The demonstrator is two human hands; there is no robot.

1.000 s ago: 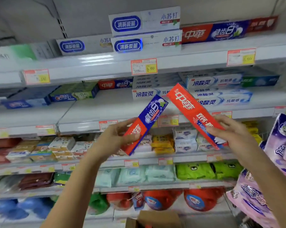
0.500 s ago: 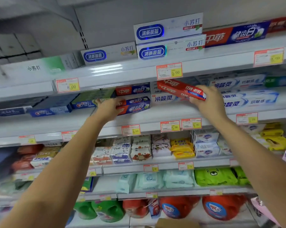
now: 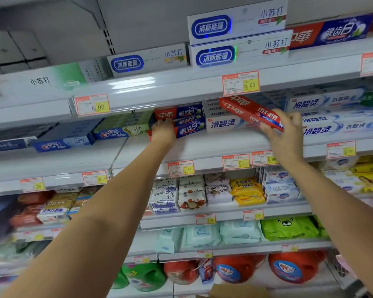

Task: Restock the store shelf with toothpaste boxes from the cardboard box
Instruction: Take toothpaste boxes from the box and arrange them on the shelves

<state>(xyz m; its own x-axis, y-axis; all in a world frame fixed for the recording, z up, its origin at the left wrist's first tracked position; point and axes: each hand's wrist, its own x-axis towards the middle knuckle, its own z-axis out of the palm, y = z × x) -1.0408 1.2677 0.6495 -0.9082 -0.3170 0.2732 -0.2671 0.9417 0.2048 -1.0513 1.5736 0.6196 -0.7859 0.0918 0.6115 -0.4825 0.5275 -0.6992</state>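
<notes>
Red-blue box [image 3: 191, 128] now sits stacked, left fingers [image 3: 162, 122] gripping it; right fingers [image 3: 288, 117] grip red box [image 3: 245, 111].

Pale grey back wall [image 3: 151, 20], slotted upright [image 3: 107, 38]

Light: I'm getting bright, even light from overhead.
Glare: white streak on the shelf lip [image 3: 131, 82] above the left hand [image 3: 163, 131].
Blur: smeared far left of it.
Edges: straight lines bow beyond the right hand [image 3: 285, 134].
</notes>
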